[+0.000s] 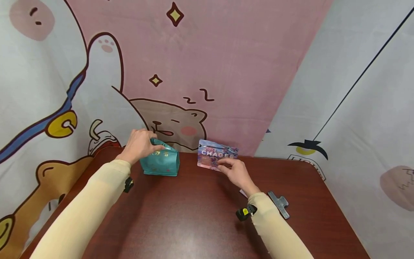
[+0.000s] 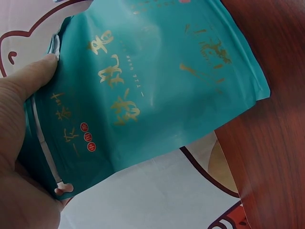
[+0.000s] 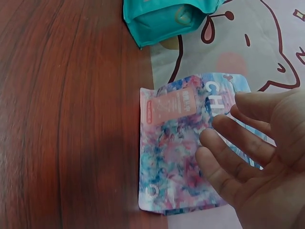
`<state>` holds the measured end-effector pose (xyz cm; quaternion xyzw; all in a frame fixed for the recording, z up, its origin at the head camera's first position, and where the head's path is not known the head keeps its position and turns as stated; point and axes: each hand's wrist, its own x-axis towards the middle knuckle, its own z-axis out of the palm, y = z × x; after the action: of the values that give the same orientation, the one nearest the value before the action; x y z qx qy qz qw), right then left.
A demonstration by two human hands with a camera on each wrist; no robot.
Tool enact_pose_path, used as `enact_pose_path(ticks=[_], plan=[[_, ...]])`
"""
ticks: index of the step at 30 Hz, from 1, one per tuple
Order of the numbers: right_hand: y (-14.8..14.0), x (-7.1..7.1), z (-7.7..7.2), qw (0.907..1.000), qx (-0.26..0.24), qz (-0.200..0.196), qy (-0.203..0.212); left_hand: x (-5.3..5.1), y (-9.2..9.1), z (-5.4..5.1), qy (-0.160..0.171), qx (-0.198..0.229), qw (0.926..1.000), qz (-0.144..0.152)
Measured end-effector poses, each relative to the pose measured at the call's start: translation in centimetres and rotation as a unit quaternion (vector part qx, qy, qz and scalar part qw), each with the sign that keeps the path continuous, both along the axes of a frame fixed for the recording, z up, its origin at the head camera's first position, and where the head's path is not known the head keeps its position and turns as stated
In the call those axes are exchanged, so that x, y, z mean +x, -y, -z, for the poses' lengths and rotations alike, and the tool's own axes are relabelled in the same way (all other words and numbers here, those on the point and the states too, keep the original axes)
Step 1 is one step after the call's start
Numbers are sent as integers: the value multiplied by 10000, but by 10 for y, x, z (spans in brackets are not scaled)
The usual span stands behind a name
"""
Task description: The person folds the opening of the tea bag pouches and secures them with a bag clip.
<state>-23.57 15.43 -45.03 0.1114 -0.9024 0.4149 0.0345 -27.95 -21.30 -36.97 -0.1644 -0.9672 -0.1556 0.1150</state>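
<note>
A teal pouch with gold lettering (image 1: 163,162) stands at the table's back left, and the left hand (image 1: 139,145) grips its top edge. In the left wrist view the thumb of the left hand (image 2: 24,119) lies along the top of the pouch (image 2: 147,86), whose other side the fingers hide. To the right, a pink and blue pouch marked CHAGEE (image 1: 208,158) leans upright against the backdrop. The right hand (image 1: 237,174) is in front of it with fingers loosely bent; in the right wrist view the right hand (image 3: 262,152) overlaps the pouch (image 3: 171,157), contact unclear.
A grey clip (image 1: 279,204) lies on the brown table (image 1: 181,216), beside the right forearm. A small pale item (image 1: 243,193) shows partly behind the right wrist. The printed cloth backdrop (image 1: 239,72) rises directly behind the table's back edge.
</note>
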Motion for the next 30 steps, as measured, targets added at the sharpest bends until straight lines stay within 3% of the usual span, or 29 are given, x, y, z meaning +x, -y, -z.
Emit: enact_pose_path(ticks=[22, 30], plan=[[-32, 11, 2, 9997, 195, 51, 98, -1, 0, 0, -81, -70, 9999, 60], [-40, 15, 2, 9992, 372, 87, 114, 0, 0, -1, 26, 14, 10000, 62]])
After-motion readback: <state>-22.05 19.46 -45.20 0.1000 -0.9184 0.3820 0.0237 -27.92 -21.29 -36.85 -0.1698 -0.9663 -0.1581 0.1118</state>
